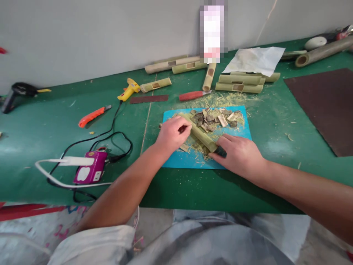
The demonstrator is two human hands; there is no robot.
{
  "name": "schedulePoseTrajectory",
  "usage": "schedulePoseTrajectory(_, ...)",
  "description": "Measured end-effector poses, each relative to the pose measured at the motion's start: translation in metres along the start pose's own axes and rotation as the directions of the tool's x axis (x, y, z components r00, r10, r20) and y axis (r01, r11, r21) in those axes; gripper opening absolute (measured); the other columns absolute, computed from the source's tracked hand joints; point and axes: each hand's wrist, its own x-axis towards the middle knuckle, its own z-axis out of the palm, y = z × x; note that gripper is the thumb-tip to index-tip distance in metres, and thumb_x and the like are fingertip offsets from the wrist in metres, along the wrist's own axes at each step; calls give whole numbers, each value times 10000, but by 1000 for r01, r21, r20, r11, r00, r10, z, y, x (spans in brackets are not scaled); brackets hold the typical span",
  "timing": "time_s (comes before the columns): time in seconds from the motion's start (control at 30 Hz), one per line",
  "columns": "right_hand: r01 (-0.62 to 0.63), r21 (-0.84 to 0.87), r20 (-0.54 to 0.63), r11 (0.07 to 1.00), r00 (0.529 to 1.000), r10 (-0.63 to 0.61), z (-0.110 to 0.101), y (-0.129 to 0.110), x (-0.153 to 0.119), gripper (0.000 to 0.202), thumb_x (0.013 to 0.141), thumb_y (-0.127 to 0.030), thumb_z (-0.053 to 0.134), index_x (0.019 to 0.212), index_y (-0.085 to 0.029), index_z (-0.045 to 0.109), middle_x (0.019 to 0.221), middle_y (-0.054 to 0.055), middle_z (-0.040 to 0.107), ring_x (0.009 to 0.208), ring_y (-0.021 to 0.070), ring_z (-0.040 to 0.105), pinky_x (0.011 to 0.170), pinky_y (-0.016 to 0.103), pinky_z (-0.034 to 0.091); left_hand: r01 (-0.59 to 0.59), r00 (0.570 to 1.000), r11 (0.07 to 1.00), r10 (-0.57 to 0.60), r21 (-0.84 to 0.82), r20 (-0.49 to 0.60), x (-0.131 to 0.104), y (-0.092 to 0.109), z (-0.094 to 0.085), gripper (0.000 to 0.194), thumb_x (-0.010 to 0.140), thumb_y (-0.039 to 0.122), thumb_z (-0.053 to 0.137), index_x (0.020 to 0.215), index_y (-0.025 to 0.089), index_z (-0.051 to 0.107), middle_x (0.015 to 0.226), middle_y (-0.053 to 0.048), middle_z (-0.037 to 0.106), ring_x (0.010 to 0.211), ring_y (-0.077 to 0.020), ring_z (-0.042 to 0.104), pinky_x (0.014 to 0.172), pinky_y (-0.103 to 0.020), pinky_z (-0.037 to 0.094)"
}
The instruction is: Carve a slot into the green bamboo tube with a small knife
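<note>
A green bamboo tube (202, 137) lies slantwise over a blue mat (172, 160) in front of me. My left hand (175, 132) has its fingers curled at the tube's far left part, gripping it from the side. At the tube's near right end, my right hand (239, 152) is closed on a dark piece (220, 151) that meets the end of the tube. Whether this piece reaches inside cannot be seen, and its kind is unclear. Bamboo chips (211, 119) and fine shavings are heaped on the mat behind the tube.
Behind the mat are a red-handled knife (193, 95), cut bamboo tubes (238, 87) and a brown strip (149, 99). Leftward lie an orange utility knife (93, 117), a yellow glue gun (128, 90) and a purple power strip (91, 167) with cords. A dark sheet (325, 106) lies right.
</note>
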Motion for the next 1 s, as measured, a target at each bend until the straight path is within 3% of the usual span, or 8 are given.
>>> schedulePoseTrajectory(0.13,-2,-6,8,1000,1000,2,0,-1,0,246,857,-420,610,804,-180,616,780,34,643,611,138,510,555,293,253,38,999,999,-37,-34,14,2,1,-2,104,862,171,645,759,183,658,759,-25,689,681,-137,616,645,-272,482)
schedulePoseTrajectory(0.27,-8,-12,9,1000,1000,8,1,-1,0,264,854,-434,617,814,-174,627,780,36,640,612,139,510,555,295,252,82,997,993,-83,-88,0,-4,15,1,140,833,151,664,699,177,637,676,-1,661,615,-118,587,599,-250,461)
schedulePoseTrajectory(0.4,1,-10,1,1000,1000,-1,1,0,-1,274,863,-439,609,806,-173,630,770,38,641,618,143,518,558,294,257,-6,997,989,18,-150,78,-10,28,7,227,873,177,626,648,170,595,625,18,607,561,-90,536,558,-226,425)
schedulePoseTrajectory(0.57,3,-31,-14,1000,1000,-4,0,0,-1,272,870,-438,598,792,-180,632,754,40,637,604,143,508,556,294,258,17,998,999,-19,-36,-59,-4,23,7,226,864,149,619,642,170,582,624,11,610,587,-104,542,579,-235,425)
schedulePoseTrajectory(0.7,21,-41,-19,999,1000,-22,0,-1,-1,275,868,-436,603,781,-177,632,746,41,638,600,145,513,556,296,260,-48,996,995,54,-92,67,-2,23,7,221,879,157,616,660,174,586,658,12,621,593,-96,549,589,-227,436)
schedulePoseTrajectory(0.83,2,-44,-39,999,999,-4,1,-2,-2,290,885,-450,570,779,-186,625,725,35,625,589,141,502,552,298,245,-14,1000,1000,14,-5,-28,0,23,7,239,864,130,607,636,179,557,627,12,591,601,-112,543,599,-243,441)
schedulePoseTrajectory(1.0,0,-39,-31,999,1000,-1,2,-1,-2,295,881,-453,568,763,-186,617,727,34,624,590,140,503,552,299,236,-90,991,994,96,-63,96,-3,26,10,183,893,160,597,711,179,599,680,5,616,627,-109,572,607,-228,454)
